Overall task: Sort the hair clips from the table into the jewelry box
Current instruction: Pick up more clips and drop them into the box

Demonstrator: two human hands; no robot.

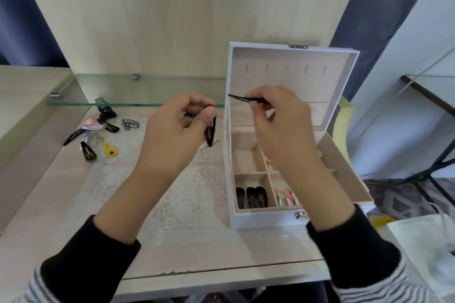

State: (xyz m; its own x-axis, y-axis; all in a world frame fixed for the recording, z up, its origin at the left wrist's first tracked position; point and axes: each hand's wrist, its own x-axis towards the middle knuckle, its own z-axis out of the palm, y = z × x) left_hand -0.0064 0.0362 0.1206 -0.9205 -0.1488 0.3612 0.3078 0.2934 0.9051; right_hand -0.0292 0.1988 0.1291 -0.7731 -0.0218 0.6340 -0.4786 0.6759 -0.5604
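My left hand (pixel 176 128) is raised above the table and pinches a black snap clip (pixel 211 131) that hangs point down. Over the open white jewelry box (pixel 261 219), my right hand (pixel 280 125) grips a thin black hair clip (pixel 243 99) that points left. The box's front left compartment holds black snap clips (pixel 251 197). Pink and green clips (pixel 285 196) lie in the compartment beside it. On the table at the left lie loose clips: a yellow one (pixel 110 149), a black snap clip (pixel 88 151), a black claw clip (pixel 105 109), a pink bow clip (pixel 91 125) and a metal claw clip (pixel 130 123).
A glass shelf (pixel 138 91) runs above the back of the table behind the loose clips. A lace mat (pixel 172 204) covers the table's middle. The box lid (pixel 290 56) stands upright at the back. A white bag (pixel 423 241) lies at the right, off the table.
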